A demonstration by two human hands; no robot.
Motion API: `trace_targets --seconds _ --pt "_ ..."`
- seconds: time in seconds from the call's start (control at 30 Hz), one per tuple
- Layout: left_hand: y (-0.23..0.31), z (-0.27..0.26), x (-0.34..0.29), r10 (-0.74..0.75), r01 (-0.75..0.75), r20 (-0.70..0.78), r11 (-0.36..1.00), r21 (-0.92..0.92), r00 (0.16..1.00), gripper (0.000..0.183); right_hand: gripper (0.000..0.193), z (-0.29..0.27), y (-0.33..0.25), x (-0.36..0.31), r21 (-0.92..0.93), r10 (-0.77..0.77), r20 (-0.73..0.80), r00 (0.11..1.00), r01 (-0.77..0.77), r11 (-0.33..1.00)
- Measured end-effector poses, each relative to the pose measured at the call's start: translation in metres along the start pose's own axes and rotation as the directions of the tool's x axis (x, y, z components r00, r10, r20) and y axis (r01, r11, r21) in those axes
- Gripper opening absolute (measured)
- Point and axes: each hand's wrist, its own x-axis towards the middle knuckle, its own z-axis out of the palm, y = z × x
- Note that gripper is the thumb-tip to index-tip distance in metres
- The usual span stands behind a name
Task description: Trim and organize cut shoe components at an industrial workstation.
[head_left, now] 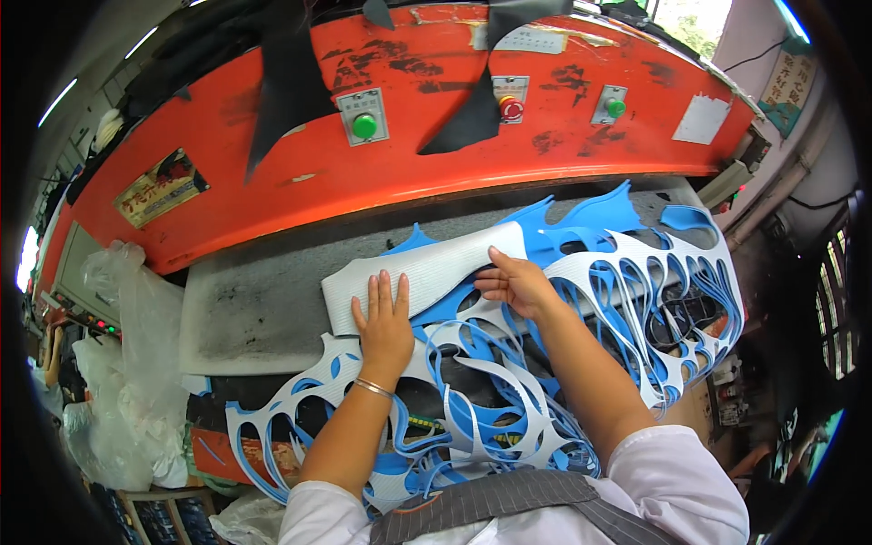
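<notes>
A white ribbed sheet [427, 272], with a long outline and a curved near edge, is laid across the front part of a grey press bed [263, 304], directly before the red beam [545, 118] of a press. Its left part is covered by the left hand [386, 331], which is held flat and palm down, the fingers slightly parted and nothing grasped; a metal bangle [373, 389] is worn at that wrist. The right hand [520, 283] is held half open at the sheet's near edge toward the right, the thumb raised apart from the loosely bent fingers, with nothing seen clasped (whether the sheet is touched by the thumb cannot be told). Behind the sheet, pointed blue sheet pieces [599, 213] are spread, and a white-and-blue lattice of offcuts [495, 413], pierced by rounded openings, is draped over the front of the bed beneath both forearms. On the beam, two green push buttons [364, 125] and a red stop knob [511, 109] are mounted, and dark scraps [289, 82] are hung over its face. At the left, crumpled clear plastic [136, 363] is bunched beside the press.
</notes>
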Motion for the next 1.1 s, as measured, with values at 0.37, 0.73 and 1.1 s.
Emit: trace_targets --seconds 0.37,0.73,1.1 --pt "-0.018 -0.008 0.004 0.215 -0.175 0.136 0.95 -0.259 0.967 0.048 0.027 -0.006 0.0 0.008 0.07 -0.266 -0.336 0.904 0.305 0.95" --pt "-0.026 -0.037 0.005 0.035 -0.001 0.113 0.959 -0.284 0.993 0.061 0.033 -0.059 -0.014 0.032 -0.888 -0.509 -0.308 0.804 -0.051 0.458" --pt "-0.027 -0.002 0.015 0.068 -0.046 0.221 0.994 -0.103 0.973 0.066 0.049 -0.047 -0.031 0.038 -0.766 -0.29 -0.405 0.867 -0.149 0.625"
